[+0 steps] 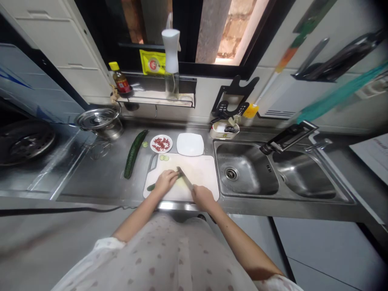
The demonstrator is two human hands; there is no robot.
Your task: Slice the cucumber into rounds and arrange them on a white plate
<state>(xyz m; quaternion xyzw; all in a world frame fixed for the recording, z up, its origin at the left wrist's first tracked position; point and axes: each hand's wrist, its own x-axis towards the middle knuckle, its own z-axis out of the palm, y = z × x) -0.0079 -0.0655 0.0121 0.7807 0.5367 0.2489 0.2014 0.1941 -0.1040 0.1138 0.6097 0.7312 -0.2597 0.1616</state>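
My left hand [165, 180] is curled over a piece of cucumber [151, 187] on the white cutting board [201, 167]; only its dark green end shows at the hand's left. My right hand [202, 197] grips the handle of a knife [184, 178], whose blade lies just beside my left fingers. Two pale cucumber slices [164, 158] lie at the board's far edge. A whole cucumber [133, 153] lies on the steel counter to the left of the board.
Behind the board stand a small plate of chopped red chilli [161, 144] and an empty white square plate [190, 144]. A double sink [247, 171] with a tap lies to the right. A lidded steel pot [98, 121] and a stove are at the left. A wall shelf holds bottles.
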